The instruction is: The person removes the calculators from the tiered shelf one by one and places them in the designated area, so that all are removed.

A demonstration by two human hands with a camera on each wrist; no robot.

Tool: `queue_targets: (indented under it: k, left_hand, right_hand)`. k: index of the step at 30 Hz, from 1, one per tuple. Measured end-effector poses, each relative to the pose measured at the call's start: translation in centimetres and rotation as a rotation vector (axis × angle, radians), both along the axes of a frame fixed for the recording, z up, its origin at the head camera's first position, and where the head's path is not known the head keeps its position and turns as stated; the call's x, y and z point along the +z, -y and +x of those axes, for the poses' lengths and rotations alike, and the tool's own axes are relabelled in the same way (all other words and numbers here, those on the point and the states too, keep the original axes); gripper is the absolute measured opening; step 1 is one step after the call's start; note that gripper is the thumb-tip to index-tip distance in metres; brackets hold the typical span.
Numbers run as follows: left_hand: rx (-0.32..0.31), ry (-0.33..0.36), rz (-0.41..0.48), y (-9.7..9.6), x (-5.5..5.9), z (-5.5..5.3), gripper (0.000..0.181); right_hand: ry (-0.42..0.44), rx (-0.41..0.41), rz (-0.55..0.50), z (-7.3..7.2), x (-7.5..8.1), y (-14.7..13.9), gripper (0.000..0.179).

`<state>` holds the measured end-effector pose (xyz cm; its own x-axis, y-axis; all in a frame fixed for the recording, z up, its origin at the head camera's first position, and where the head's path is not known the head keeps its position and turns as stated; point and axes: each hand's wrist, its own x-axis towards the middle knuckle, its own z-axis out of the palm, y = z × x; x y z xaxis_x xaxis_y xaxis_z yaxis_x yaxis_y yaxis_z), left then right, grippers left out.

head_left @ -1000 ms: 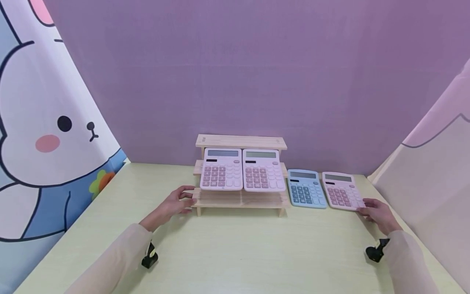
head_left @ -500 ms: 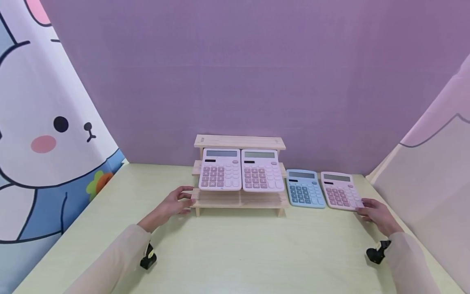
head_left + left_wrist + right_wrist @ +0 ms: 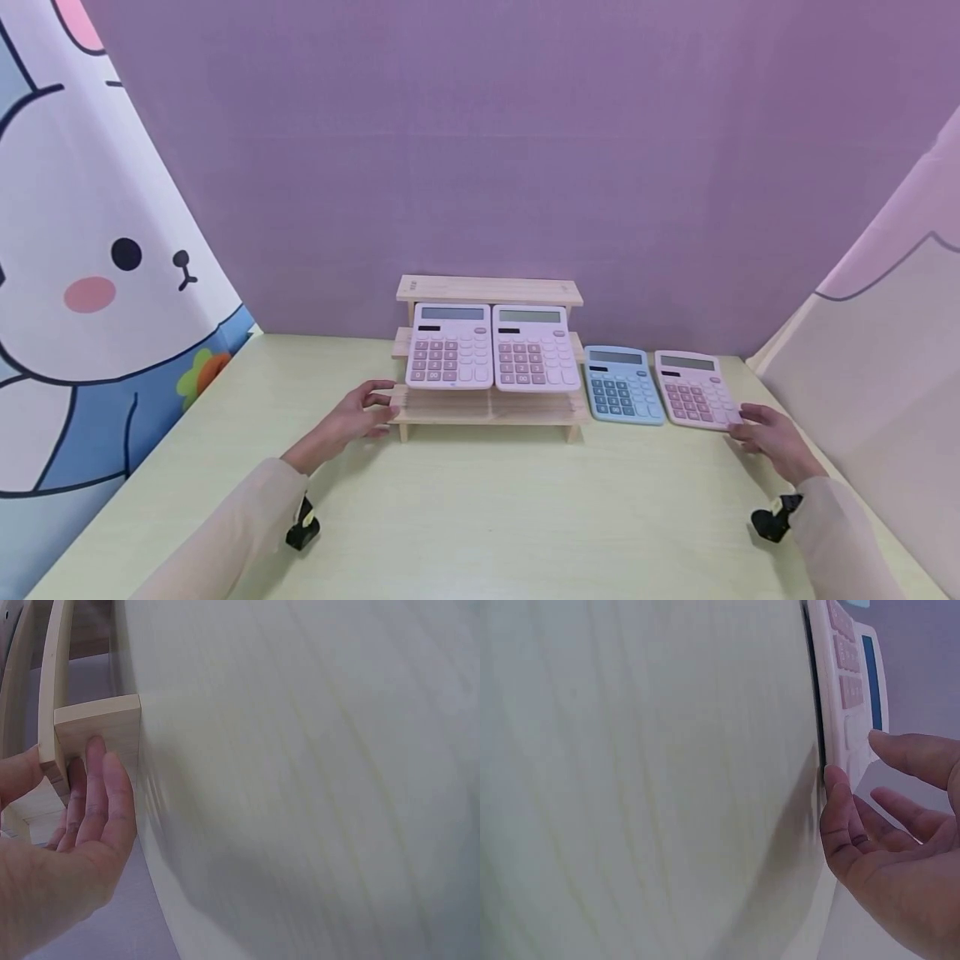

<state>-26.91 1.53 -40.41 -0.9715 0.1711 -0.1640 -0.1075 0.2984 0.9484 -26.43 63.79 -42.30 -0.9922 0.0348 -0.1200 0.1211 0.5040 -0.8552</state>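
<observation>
My left hand (image 3: pixel 358 417) grips the left end of the lowest board of a stepped wooden shelf (image 3: pixel 491 406). In the left wrist view, one digit lies at the edge of the board (image 3: pixel 52 690) and the other fingers (image 3: pixel 97 799) curl beneath it, by the leg. On the shelf lean two pink calculators (image 3: pixel 450 346) side by side, screens at the top. Over on the right, my right hand (image 3: pixel 776 442) holds the near right corner of another pink calculator (image 3: pixel 693 387), which lies on the table. Its fingertips (image 3: pixel 838 778) are right at the calculator's edge in the right wrist view.
A blue calculator (image 3: pixel 624 385) lies between the shelf and the rightmost pink one. Behind the pale table (image 3: pixel 487 508) hangs a purple backdrop (image 3: pixel 480 150). A cartoon-print cloth (image 3: pixel 90 333) borders the left side, and a pale pink cloth (image 3: pixel 892 350) the right.
</observation>
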Motion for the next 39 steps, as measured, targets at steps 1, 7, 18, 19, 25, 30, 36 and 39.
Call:
queue_targets:
  k: [1, 7, 18, 19, 25, 30, 36, 39]
  left_hand:
    - [0.000, 0.000, -0.001, 0.0, 0.0, 0.0, 0.056]
    - [0.002, 0.002, -0.003, 0.0, 0.1, 0.2, 0.055]
    - [0.006, 0.006, -0.002, 0.0, 0.1, 0.0, 0.054]
    - [0.006, 0.006, -0.003, 0.0, 0.1, 0.0, 0.055]
    - [0.006, 0.008, -0.011, 0.0, 0.1, 0.1, 0.055]
    - [-0.002, 0.001, -0.005, 0.0, 0.1, 0.2, 0.056]
    - [-0.007, -0.001, 0.000, 0.0, 0.1, 0.2, 0.056]
    - [-0.008, 0.000, 0.003, 0.0, 0.1, 0.2, 0.056]
  right_hand:
    - [-0.010, 0.007, -0.004, 0.0, 0.0, -0.1, 0.069]
    - [-0.047, 0.023, -0.062, -0.4, 0.1, -0.9, 0.077]
    - [-0.104, -0.023, 0.023, -0.3, 1.0, 0.6, 0.065]
    - [-0.118, -0.020, 0.011, -0.4, 0.8, 0.6, 0.065]
    - [-0.183, 0.046, -0.179, -1.6, -1.0, 0.1, 0.042]
    - [-0.195, 0.054, -0.172, -1.0, -0.5, 2.2, 0.042]
    - [-0.200, 0.048, -0.044, 0.3, 1.3, 5.3, 0.053]
    - [-0.203, 0.046, -0.012, 0.4, 1.3, 6.0, 0.050]
